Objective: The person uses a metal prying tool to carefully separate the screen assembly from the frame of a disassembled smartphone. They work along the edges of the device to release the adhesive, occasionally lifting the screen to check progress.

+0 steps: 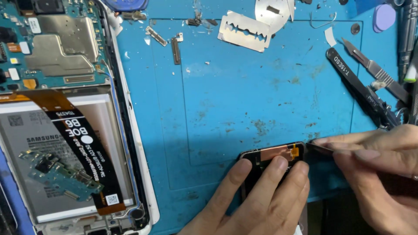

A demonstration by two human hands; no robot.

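Observation:
My left hand [257, 200] presses its fingertips down on a small black phone part with a copper patch [274, 153], near the front edge of the blue work mat [244, 87]. From the right, my right hand [379, 174] holds a thin dark flat tool [320, 148] pinched between thumb and finger. The tool's tip touches the right end of the black part. Much of the part is hidden under my fingers.
An opened phone [65, 117] with its circuit board, battery, flex cable and a loose small green board lies at the left. A razor blade [244, 31], small metal brackets and screws sit at the back. Black tweezers [357, 85] and a scalpel [374, 69] lie at the right.

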